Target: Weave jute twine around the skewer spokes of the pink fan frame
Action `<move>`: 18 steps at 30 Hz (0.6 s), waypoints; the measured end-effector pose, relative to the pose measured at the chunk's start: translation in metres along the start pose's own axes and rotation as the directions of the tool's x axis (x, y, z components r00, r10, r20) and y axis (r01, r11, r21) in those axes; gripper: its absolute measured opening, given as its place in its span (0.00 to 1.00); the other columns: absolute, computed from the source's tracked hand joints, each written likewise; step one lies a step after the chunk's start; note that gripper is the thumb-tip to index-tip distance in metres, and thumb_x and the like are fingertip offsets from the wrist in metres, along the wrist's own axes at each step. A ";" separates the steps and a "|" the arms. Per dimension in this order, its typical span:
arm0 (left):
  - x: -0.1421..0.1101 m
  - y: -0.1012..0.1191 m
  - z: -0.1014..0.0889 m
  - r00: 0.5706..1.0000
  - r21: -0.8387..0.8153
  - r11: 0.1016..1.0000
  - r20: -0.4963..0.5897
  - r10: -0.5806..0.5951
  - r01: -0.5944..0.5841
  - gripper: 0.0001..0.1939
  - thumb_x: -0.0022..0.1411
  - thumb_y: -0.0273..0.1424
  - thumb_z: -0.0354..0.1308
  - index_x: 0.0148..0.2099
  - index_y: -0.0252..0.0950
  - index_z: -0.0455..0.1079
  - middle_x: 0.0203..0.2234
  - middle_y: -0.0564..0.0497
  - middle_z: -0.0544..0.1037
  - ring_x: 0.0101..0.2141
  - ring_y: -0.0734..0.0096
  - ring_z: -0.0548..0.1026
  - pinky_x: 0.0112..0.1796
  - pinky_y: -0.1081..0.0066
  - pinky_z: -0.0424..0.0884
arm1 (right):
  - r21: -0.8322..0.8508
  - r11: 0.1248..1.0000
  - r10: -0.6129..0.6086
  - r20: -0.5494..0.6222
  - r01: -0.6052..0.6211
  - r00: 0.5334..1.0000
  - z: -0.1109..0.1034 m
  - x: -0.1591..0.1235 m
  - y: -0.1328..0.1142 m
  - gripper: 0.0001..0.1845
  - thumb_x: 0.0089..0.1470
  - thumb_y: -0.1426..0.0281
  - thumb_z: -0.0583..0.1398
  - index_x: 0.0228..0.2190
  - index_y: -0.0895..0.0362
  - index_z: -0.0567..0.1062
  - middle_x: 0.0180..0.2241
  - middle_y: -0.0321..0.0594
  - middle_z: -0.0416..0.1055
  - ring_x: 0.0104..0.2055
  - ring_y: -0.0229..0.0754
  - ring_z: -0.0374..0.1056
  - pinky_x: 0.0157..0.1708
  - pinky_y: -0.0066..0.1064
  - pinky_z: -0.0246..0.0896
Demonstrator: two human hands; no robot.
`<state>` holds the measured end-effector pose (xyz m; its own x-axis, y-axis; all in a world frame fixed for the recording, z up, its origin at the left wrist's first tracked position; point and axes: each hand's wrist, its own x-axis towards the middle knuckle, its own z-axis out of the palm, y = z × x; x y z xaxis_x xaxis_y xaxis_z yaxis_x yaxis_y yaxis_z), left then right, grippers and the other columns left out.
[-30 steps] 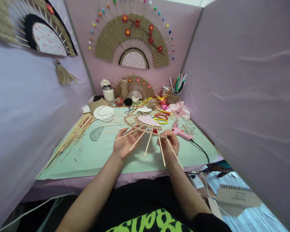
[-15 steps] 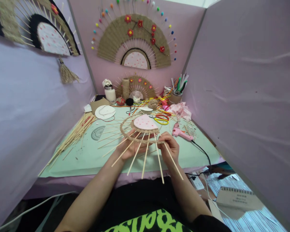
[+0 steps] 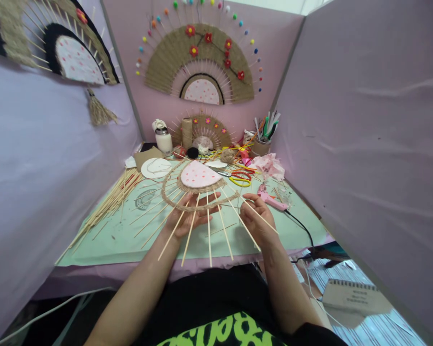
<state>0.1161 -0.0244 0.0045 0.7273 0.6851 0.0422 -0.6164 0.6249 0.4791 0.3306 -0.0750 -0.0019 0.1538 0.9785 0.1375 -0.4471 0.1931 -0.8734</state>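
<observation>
A half-made fan [image 3: 201, 174] of thin wooden sticks is held tilted above the table. Its half-round centre is pink with red dots, edged in twine. A braided twine band [image 3: 198, 208] curves across the sticks, which spread toward me. My left hand [image 3: 183, 218] holds the fan from underneath, its fingers stretched out behind the sticks. At the band's right end, my right hand [image 3: 258, 218] is behind the outermost sticks with its fingers curled. What its fingertips hold, if anything, is too small to tell.
Scissors [image 3: 241, 179] and a pink glue gun [image 3: 274, 199] with a black cord lie on the right. Bundled sticks [image 3: 108, 206], a protractor [image 3: 144, 199] and a white disc [image 3: 156, 168] are left. A jar [image 3: 163, 139] and tool pot [image 3: 261, 145] stand behind. Finished fans [image 3: 202, 48] hang on the walls.
The fan has shifted left and turned slightly, with my left hand moving left under it. My right hand has moved right, away from the band's end, and its fingers have loosened.
</observation>
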 end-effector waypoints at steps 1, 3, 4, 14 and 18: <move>0.000 0.001 0.000 1.000 -0.012 1.000 -0.004 0.021 -0.021 0.23 0.69 0.36 0.37 0.58 0.40 0.67 0.58 0.37 0.66 0.49 0.51 0.74 0.35 0.62 0.78 | 0.002 1.000 0.024 0.004 -0.024 1.000 -0.002 0.000 -0.002 0.16 0.43 0.66 0.67 0.36 0.54 0.72 0.20 0.27 0.57 0.19 0.29 0.48 0.19 0.24 0.45; 0.000 0.002 0.001 0.998 -0.030 0.997 -0.016 0.065 -0.066 0.24 0.69 0.36 0.36 0.60 0.40 0.64 0.59 0.38 0.65 0.51 0.52 0.73 0.36 0.63 0.78 | 0.011 0.998 0.062 0.011 -0.062 0.998 -0.006 0.000 -0.007 0.14 0.42 0.68 0.67 0.32 0.55 0.72 0.19 0.27 0.56 0.19 0.29 0.48 0.19 0.24 0.44; 0.001 0.003 0.001 0.996 -0.035 0.995 -0.025 0.091 -0.091 0.24 0.69 0.36 0.36 0.62 0.41 0.62 0.59 0.38 0.65 0.51 0.52 0.73 0.36 0.64 0.78 | 0.019 0.997 0.072 0.014 -0.072 0.997 -0.008 0.000 -0.009 0.13 0.41 0.68 0.68 0.31 0.55 0.72 0.19 0.27 0.55 0.19 0.30 0.48 0.19 0.24 0.44; 0.001 0.010 -0.002 0.955 -0.057 0.954 -0.046 0.293 -0.295 0.27 0.70 0.34 0.36 0.69 0.41 0.44 0.60 0.38 0.64 0.52 0.57 0.72 0.38 0.68 0.78 | -0.039 0.999 -0.008 0.025 0.009 1.000 -0.029 -0.008 -0.031 0.08 0.44 0.69 0.67 0.29 0.55 0.75 0.21 0.30 0.60 0.20 0.30 0.50 0.21 0.25 0.44; 0.001 0.010 -0.003 0.966 -0.056 0.965 -0.020 0.256 -0.257 0.27 0.70 0.35 0.37 0.69 0.42 0.45 0.62 0.40 0.62 0.53 0.57 0.72 0.37 0.69 0.78 | -0.005 0.995 -0.104 0.032 0.104 0.994 -0.024 -0.014 -0.040 0.06 0.45 0.69 0.67 0.28 0.54 0.75 0.19 0.30 0.58 0.20 0.30 0.50 0.21 0.26 0.45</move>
<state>0.1097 -0.0166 0.0072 0.5389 0.8296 0.1460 -0.7986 0.4480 0.4020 0.3674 -0.0987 0.0196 0.1710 0.9549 0.2426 -0.4241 0.2936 -0.8567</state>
